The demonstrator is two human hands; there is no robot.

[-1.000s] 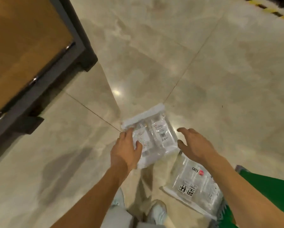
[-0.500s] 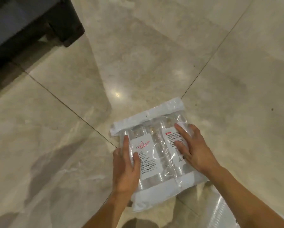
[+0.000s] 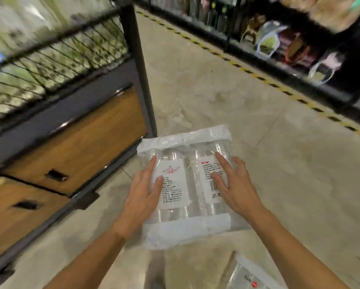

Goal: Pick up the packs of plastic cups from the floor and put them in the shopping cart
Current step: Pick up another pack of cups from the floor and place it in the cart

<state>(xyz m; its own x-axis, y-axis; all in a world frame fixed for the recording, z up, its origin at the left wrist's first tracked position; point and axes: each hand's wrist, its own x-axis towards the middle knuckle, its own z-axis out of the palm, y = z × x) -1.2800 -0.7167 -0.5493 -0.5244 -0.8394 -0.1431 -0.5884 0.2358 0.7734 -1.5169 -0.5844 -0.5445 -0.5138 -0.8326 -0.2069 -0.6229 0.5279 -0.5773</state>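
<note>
Head view, only one.

Gripping pack of plastic cups point(image 3: 187, 184) w/ both hands, at 6 o'clock of frame centre, clear of the floor point(image 3: 216, 90) by the look of it. Left hand point(image 3: 142, 197) clamping pack's 9 o'clock edge, fingers spread flat over the top film. Right hand point(image 3: 235, 184) pressing on the 3 o'clock side, fingers splayed across the printed label; thumb not visible, prob. tucked under. Both closing on the pack, neither empty.

Lying at 5 o'clock, bottom edge of frame: second pack point(image 3: 250, 278), cropped, apparently resting on floor, untouched.

Standing at 9–10 o'clock: shelf unit point(image 3: 74, 147) w/ wooden drawer fronts, dark frame, wire rack above. Running along 1–3 o'clock: stocked shelves point(image 3: 289, 42), blurred, behind yellow-black floor tape point(image 3: 258, 77).

Not showing the shopping cart anywhere, so can't tell which way the carry needs going.

Judging progress: early. First pack lifted, not yet placed. Remaining: carrying to cart, dropping in, going back for second pack at least; can't say re. other packs out of frame.
</note>
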